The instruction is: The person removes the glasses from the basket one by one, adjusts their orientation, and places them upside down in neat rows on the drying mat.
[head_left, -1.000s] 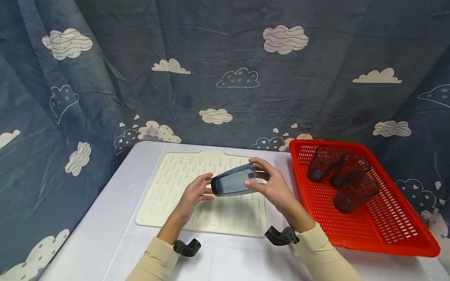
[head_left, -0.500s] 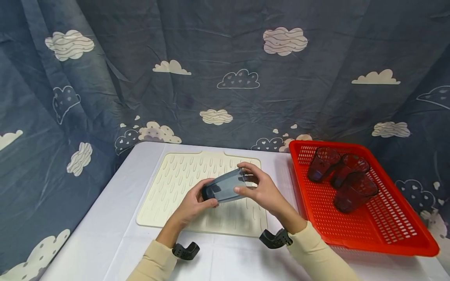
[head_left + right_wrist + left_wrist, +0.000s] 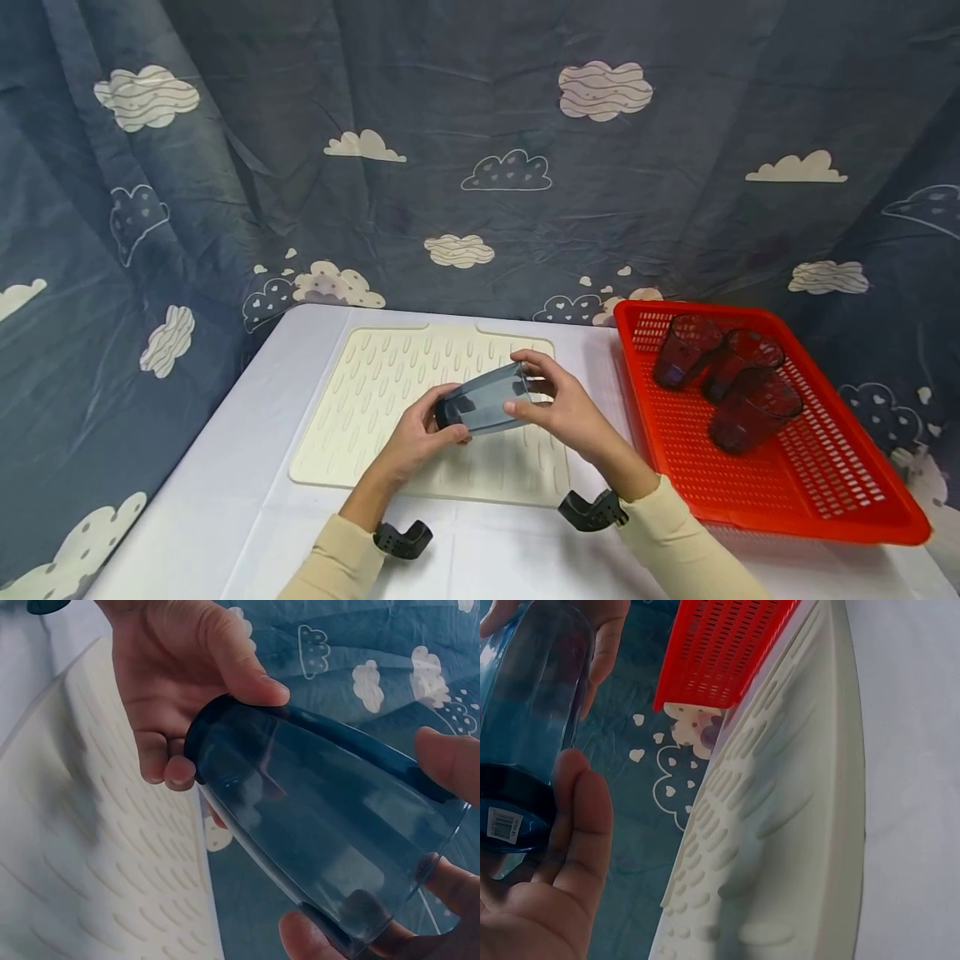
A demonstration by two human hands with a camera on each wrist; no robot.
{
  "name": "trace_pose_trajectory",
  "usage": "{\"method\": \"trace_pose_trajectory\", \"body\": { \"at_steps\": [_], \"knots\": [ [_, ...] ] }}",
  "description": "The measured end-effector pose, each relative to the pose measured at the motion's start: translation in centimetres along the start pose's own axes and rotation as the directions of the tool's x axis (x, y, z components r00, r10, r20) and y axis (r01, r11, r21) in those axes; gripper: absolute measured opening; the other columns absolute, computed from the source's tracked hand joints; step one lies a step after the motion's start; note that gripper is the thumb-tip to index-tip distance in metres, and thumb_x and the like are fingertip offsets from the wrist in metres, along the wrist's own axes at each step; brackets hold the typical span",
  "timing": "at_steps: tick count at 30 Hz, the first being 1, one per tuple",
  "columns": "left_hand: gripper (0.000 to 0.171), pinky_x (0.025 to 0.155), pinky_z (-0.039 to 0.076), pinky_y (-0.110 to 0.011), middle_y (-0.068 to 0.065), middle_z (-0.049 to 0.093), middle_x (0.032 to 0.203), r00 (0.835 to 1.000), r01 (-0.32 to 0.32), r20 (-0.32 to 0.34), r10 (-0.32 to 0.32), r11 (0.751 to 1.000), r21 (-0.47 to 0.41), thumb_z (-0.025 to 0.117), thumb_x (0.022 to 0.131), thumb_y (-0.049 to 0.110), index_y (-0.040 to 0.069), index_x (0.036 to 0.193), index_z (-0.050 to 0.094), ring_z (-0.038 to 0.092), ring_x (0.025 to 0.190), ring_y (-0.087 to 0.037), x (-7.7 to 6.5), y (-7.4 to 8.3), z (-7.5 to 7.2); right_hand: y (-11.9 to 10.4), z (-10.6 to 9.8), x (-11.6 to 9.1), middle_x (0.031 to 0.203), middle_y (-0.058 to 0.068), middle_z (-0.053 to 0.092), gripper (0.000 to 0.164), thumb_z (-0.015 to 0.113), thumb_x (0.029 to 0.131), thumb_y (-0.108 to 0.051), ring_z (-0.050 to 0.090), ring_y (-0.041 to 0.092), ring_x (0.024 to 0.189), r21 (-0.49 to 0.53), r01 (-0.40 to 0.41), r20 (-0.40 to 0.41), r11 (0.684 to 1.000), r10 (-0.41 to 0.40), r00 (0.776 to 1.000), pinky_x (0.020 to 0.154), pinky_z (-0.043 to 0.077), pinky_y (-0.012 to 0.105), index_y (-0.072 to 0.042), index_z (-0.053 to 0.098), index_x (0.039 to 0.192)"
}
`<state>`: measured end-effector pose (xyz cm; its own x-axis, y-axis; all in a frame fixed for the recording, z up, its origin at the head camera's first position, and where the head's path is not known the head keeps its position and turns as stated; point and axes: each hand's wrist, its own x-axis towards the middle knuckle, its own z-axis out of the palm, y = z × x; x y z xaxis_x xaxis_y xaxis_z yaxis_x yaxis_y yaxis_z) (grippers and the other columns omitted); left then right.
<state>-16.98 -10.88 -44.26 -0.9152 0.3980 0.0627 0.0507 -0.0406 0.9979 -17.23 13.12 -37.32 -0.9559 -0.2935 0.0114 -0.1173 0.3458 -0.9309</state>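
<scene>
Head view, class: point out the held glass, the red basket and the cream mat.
Held glass (image 3: 489,401), head view: middle of its side wall.
Red basket (image 3: 750,485), head view: bare perforated floor.
Cream mat (image 3: 367,400), head view: bare patterned surface.

A tabletop (image 3: 217,517) covered with plain white cloth (image 3: 495,550) carries a flat, rectangular, cream-coloured mat (image 3: 360,417) with rows of elongated ovals. To the mat's right, near but apart, sits a red, perforated plastic basket (image 3: 735,487). White cloth shows along the mat's left and near sides.
</scene>
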Motion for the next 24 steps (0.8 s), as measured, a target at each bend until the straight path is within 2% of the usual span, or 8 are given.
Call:
{"method": "trace_pose_trajectory", "body": {
  "at_steps": [6,12,15,19,24],
  "knots": [
    [0.063,0.083,0.058,-0.024,-0.024,0.045,0.139,0.999,0.001,-0.032,0.0,0.999,0.035,0.07,0.09,0.012,0.008,0.146,0.042,0.063,0.096,-0.012,0.2,0.7,0.2,0.4,-0.4,0.0,0.143,0.022,0.049,0.061,0.071,0.089,-0.019,0.053,0.04,0.126,-0.003,0.027,-0.005,1.0,-0.027,1.0,0.1,0.053,0.049,-0.017,0.043,0.144],
    [0.06,0.083,0.06,-0.028,-0.025,0.047,0.137,0.999,-0.001,-0.045,0.005,0.995,0.104,0.07,0.09,0.011,0.009,0.144,0.044,0.063,0.095,-0.016,0.0,1.5,0.4,0.8,-0.7,-0.3,0.144,0.024,0.048,0.061,0.069,0.09,-0.017,0.052,0.039,0.122,0.033,0.026,0.002,0.999,-0.026,1.0,0.092,0.055,0.04,-0.016,0.042,0.145],
    [0.059,0.081,0.059,-0.027,-0.025,0.049,0.134,0.998,-0.001,-0.066,0.012,0.986,0.168,0.07,0.09,0.015,0.01,0.144,0.045,0.063,0.094,-0.019,-0.4,1.9,0.3,0.8,-0.6,-0.3,0.144,0.025,0.047,0.061,0.068,0.091,-0.018,0.052,0.039,0.121,0.047,0.044,0.023,0.998,-0.046,0.999,0.089,0.054,0.037,-0.016,0.041,0.145],
    [0.059,0.08,0.056,-0.022,-0.022,0.051,0.134,0.996,-0.002,-0.088,0.025,0.97,0.245,0.072,0.089,0.019,0.015,0.143,0.047,0.061,0.095,-0.022,-0.9,2.6,0.1,0.7,-0.5,-0.2,0.145,0.024,0.047,0.062,0.069,0.09,-0.019,0.052,0.039,0.122,0.045,0.073,0.047,0.996,-0.075,0.996,0.091,0.054,0.037,-0.017,0.041,0.145],
    [0.059,0.084,0.054,-0.024,-0.021,0.05,0.138,0.997,0.004,-0.072,0.016,0.963,0.271,0.071,0.09,0.021,0.016,0.143,0.047,0.062,0.1,-0.025,-0.9,2.7,-0.2,0.8,-0.3,-0.2,0.145,0.023,0.047,0.062,0.07,0.091,-0.018,0.052,0.039,0.123,0.024,0.076,0.043,0.997,-0.077,0.996,0.094,0.053,0.037,-0.018,0.041,0.145]
  ]
}}
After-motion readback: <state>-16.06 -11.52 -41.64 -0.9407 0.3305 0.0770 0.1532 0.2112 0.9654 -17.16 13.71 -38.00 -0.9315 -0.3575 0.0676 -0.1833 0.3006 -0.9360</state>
